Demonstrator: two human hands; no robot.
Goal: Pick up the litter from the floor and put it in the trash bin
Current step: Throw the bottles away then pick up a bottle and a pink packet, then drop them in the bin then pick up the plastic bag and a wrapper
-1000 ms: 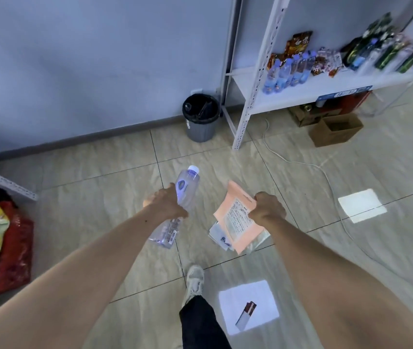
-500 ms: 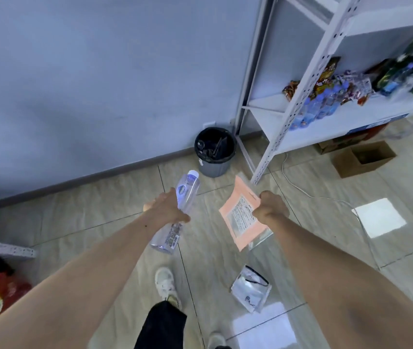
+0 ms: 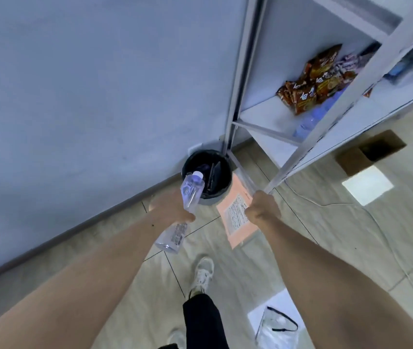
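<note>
My left hand [image 3: 172, 207] grips a clear plastic bottle [image 3: 191, 189] around its middle, white cap pointing forward over the near rim of the trash bin [image 3: 228, 188]. The bin is grey with a black liner and stands against the wall beside the shelf leg; dark items lie inside. My right hand [image 3: 263, 209] is closed on an orange paper packet [image 3: 235, 217] with printed text, held just right of the bin. A clear plastic bag [image 3: 276, 331] with black trim lies on the floor at the bottom right.
A white metal shelf unit [image 3: 271, 127] stands right of the bin, holding snack packets [image 3: 313, 84] and water bottles. An open cardboard box [image 3: 369, 152] sits under it. A white cable [image 3: 326, 204] runs over the tiled floor. My shoe [image 3: 203, 273] is below my hands.
I have walked closer to the bin, which now sits just ahead of both hands. The bottle's cap now overlaps the bin's rim. The clear bag has fallen behind me.
</note>
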